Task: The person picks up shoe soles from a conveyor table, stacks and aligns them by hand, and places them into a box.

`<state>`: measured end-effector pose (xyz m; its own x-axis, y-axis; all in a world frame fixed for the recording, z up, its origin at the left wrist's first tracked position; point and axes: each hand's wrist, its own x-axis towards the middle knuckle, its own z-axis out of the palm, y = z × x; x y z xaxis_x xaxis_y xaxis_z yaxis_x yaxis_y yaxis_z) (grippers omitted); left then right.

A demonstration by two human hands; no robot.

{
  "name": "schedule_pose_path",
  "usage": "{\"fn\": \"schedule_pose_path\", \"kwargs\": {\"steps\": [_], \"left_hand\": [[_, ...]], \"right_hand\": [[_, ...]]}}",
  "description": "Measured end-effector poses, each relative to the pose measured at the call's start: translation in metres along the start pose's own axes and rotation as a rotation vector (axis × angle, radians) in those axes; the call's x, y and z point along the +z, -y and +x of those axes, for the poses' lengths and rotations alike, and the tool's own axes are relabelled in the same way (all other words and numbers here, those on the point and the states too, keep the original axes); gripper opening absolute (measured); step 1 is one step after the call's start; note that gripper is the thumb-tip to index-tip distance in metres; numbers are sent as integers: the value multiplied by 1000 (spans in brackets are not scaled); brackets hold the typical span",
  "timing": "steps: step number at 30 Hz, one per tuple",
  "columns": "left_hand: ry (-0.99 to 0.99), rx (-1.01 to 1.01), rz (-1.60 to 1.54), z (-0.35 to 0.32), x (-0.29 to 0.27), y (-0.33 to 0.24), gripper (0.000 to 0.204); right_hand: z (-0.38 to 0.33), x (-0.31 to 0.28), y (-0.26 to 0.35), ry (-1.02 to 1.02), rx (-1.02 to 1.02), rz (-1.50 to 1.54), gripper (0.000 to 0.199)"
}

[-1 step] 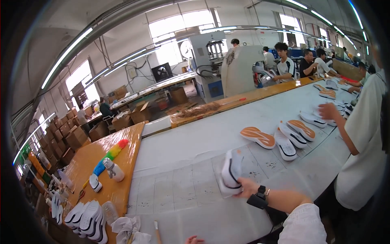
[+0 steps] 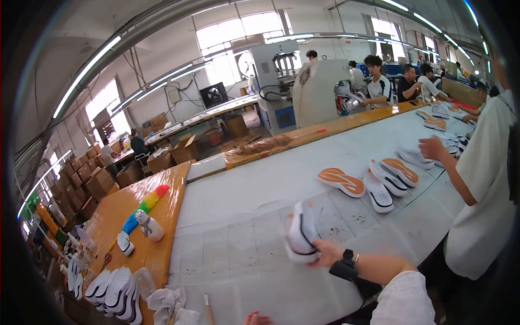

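Observation:
My right hand, with a black band on its wrist, is closed on the heel end of a white shoe sole with a dark line along its side. Motion blurs the sole, which is held tilted over the white work table; whether a second sole lies behind it I cannot tell. At the lower edge only the fingers of my left hand show, loosely apart with nothing visible in them. The nearest thing to it is a brush with a wooden handle. Right of the held sole lie orange-bottomed soles and white ones.
Stacked white soles, a crumpled cloth, a bottle and a rainbow-coloured duster occupy the left side. A co-worker in a white shirt stands close on the right, one hand over more soles.
My right hand has moved slightly left, and the sole in it has turned more onto its edge. The co-worker's hand has shifted a little. My left hand stays at the lower edge.

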<state>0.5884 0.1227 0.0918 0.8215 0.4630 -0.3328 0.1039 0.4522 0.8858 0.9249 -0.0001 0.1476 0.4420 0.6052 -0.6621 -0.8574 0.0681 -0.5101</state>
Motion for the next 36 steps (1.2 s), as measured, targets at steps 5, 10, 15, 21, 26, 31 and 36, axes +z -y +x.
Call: {"fn": "schedule_pose_path", "kwargs": {"steps": [5, 10, 15, 21, 26, 31, 36], "left_hand": [[59, 145, -93, 30, 1, -23, 49], [-31, 352, 397, 65, -82, 74, 45], [-107, 393, 986, 90, -53, 66, 42], [-227, 138, 656, 12, 11, -15, 42], [-196, 262, 625, 22, 8, -7, 43], [-174, 284, 822, 31, -16, 27, 44], [-212, 157, 593, 35, 3, 14, 42]], "right_hand": [[-88, -6, -49, 587, 191, -336, 43], [-70, -66, 32, 258, -495, -806, 39], [32, -304, 153, -1199, -1124, -755, 42], [15, -279, 173, -1232, -871, -297, 47], [63, -332, 197, -1021, -719, -472, 58], [86, -260, 199, -857, -730, -499, 52], [103, -219, 212, -1238, -1216, -185, 57]]}}
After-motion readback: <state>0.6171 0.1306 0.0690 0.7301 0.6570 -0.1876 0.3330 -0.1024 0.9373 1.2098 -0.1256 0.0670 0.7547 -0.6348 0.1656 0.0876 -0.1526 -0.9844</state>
